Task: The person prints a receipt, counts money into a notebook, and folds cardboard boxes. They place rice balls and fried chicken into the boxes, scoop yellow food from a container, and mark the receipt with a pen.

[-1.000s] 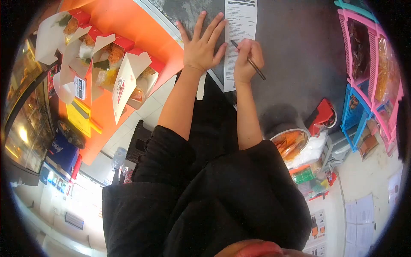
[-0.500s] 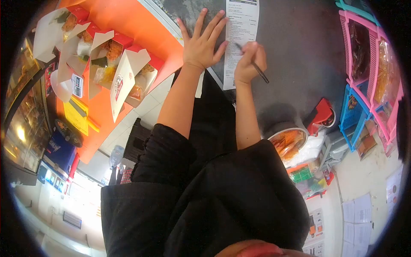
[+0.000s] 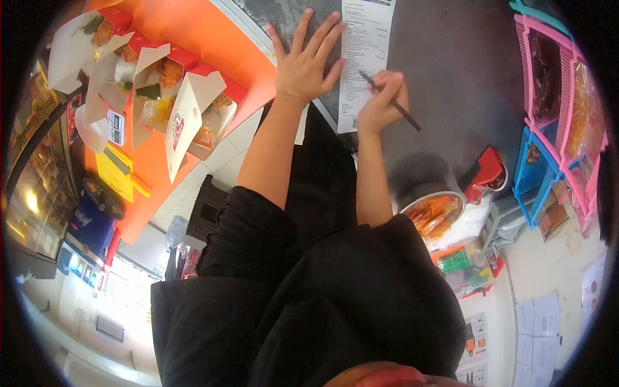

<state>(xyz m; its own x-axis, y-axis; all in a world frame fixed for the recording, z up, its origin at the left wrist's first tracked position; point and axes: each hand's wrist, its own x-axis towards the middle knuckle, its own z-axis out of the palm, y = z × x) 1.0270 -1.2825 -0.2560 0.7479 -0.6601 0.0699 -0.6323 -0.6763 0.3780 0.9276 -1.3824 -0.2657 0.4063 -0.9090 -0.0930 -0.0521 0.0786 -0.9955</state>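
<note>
My left hand (image 3: 304, 64) lies flat with fingers spread on the dark counter (image 3: 445, 84), its thumb tip beside the edge of a long printed receipt (image 3: 362, 58). In my right hand (image 3: 385, 106) is a thin black pen (image 3: 403, 112), held between thumb and fingers. The pen's front end points at the receipt near its right side; whether it touches the paper I cannot tell.
Open food boxes (image 3: 187, 129) holding fried pieces stand on an orange counter (image 3: 242, 58) at the left. A round container of orange packets (image 3: 433, 216) sits at lower right, with pink baskets (image 3: 562, 97) and a blue basket (image 3: 535, 174) beyond.
My right hand and the pen have moved slightly right and down, away from the receipt's middle. My left hand stays nearly in place.
</note>
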